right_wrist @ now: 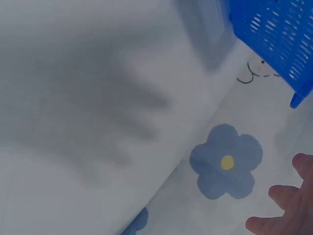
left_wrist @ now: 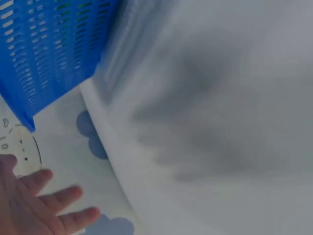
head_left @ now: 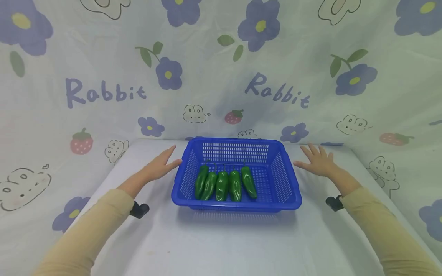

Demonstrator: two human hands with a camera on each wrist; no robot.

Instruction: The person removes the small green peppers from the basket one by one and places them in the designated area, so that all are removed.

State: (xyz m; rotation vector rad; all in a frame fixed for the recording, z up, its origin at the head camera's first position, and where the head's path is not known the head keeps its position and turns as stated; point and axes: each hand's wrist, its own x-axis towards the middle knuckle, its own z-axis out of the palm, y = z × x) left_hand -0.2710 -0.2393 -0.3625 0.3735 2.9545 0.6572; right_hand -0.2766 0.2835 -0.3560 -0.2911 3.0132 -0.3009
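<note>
Perforated blue basket (right_wrist: pixel 278 41), upper right; right hand (right_wrist: pixel 298 208), fingers (right_wrist: pixel 282 196) apart, lower right; hand-shaped shadow (right_wrist: pixel 93 93) on white bench (right_wrist: pixel 44 200), bordered by flower-printed cloth (right_wrist: pixel 271 122).

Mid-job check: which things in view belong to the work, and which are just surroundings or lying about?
Likely the job's:
- blue basket
- five green peppers, inside it
- left hand and right hand, either side

Apparently surroundings, nothing loose seen:
- white table
- printed cloth behind
- black wrist devices
</note>
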